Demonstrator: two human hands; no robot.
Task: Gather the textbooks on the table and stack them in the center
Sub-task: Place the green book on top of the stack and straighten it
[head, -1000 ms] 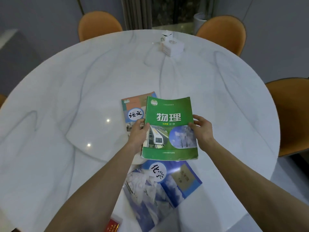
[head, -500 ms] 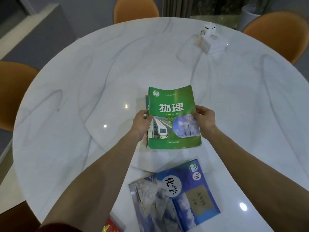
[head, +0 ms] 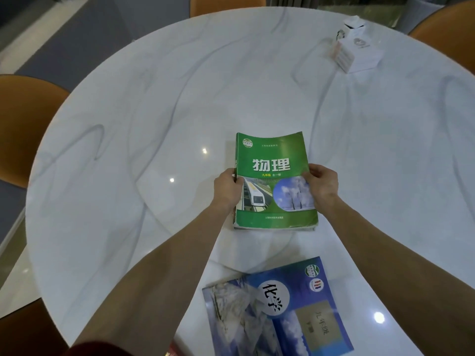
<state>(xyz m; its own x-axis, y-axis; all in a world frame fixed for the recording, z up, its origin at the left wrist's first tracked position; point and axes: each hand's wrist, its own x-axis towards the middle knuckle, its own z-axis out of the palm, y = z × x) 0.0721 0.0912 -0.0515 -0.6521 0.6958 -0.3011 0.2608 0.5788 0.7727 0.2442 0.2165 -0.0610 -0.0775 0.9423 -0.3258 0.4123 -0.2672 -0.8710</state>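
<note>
A green textbook (head: 272,160) lies near the middle of the round white marble table (head: 128,150), on top of another book whose edges barely show under it. My left hand (head: 227,188) grips its left edge and my right hand (head: 322,186) grips its right edge. A blue textbook (head: 277,309) lies flat and slightly turned near the table's front edge, between my forearms, untouched.
A white box with small packets (head: 356,51) stands at the far right of the table. Orange chairs (head: 23,119) ring the table at the left, back and right. A sliver of something red (head: 174,349) shows at the front edge.
The green textbook has been moved left over the orange-and-teal book and now covers it, lying squared on top. My view has swung left and downward.
</note>
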